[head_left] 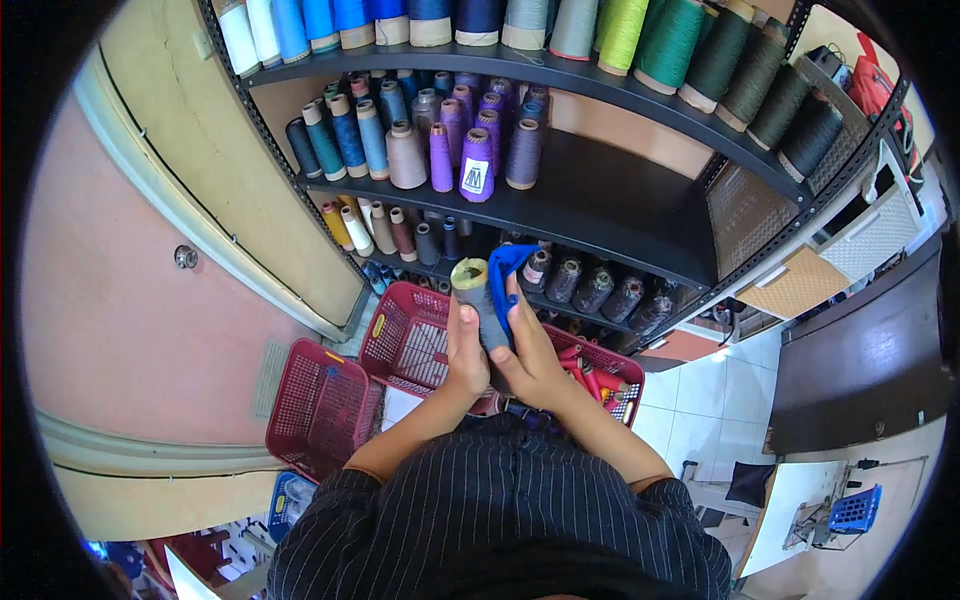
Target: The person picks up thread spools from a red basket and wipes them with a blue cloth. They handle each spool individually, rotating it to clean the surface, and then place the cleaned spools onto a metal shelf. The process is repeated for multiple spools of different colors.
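So the fingers (466,318) on the left hand (468,355) are closed along the left side of a grey thread cone (482,312), thumb up near the top. The right hand (532,365) has the other side: its fingers are gripping a bright blue cloth (503,268) bunched right against the cone, and its thumb lies on the lower part. The cone is held up between both hands in front of the chest, tilted a bit, with its yellowish open end toward the camera. Its bottom end is mostly hidden by the hands.

Just below the hands there are dark red plastic baskets: a left basket (300,385), a rear one (372,345) behind it, and a right one (637,378) with red spools (592,382) in it.

Past that is a black shelving unit (620,215). Dark wrapped cones (595,290) sit low down, purple cones (478,160) are on the shelf above, and the top has blues through to a lime cone (622,35) and dark greens.

Way off left is a pink door (150,330) with a round knob (186,257). Lower right, there's a white tabletop (790,520) with a blue basket (855,510) beside it.
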Demonstrator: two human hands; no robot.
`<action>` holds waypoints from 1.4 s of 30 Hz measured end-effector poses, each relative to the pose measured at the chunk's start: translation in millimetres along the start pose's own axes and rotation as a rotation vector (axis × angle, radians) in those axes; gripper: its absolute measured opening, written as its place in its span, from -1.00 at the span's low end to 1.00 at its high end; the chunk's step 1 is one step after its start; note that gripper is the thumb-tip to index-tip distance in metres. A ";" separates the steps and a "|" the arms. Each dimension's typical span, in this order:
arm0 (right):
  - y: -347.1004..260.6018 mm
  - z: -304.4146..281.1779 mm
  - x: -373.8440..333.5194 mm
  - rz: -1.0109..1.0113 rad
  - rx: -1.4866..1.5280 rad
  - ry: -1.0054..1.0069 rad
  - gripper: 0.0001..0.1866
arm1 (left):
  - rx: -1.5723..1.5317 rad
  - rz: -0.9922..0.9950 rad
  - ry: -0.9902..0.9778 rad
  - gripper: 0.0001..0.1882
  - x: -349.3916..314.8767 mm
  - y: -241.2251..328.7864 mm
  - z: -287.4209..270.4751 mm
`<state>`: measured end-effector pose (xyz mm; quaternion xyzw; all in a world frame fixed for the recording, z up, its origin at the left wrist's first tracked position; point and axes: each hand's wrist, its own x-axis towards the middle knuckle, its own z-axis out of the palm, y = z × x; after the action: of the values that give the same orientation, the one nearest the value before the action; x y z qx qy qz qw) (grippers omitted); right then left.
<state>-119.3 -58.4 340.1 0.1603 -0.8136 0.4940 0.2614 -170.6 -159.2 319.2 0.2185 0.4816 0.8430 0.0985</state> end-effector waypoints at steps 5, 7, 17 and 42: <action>8.9 -1.7 -14.4 0.142 0.145 -0.015 -0.24 | -0.015 0.076 0.080 -0.31 0.1 -11.1 -7.5; 23.5 7.8 -33.2 0.324 0.239 0.007 -0.28 | 0.070 0.100 0.125 -0.25 -1.3 -17.4 -14.5; 19.1 -13.0 -14.0 0.503 0.706 0.615 -0.72 | 0.016 0.060 0.053 -0.16 0.2 20.6 -12.2; -29.2 -25.0 1.0 0.574 0.085 0.200 -0.73 | -0.041 0.263 0.165 -0.70 26.8 75.5 -8.1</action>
<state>-98.2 -49.7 371.1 -0.1147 -0.7744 0.5946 0.1831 -194.7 -194.3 387.5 0.2078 0.4379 0.8734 -0.0481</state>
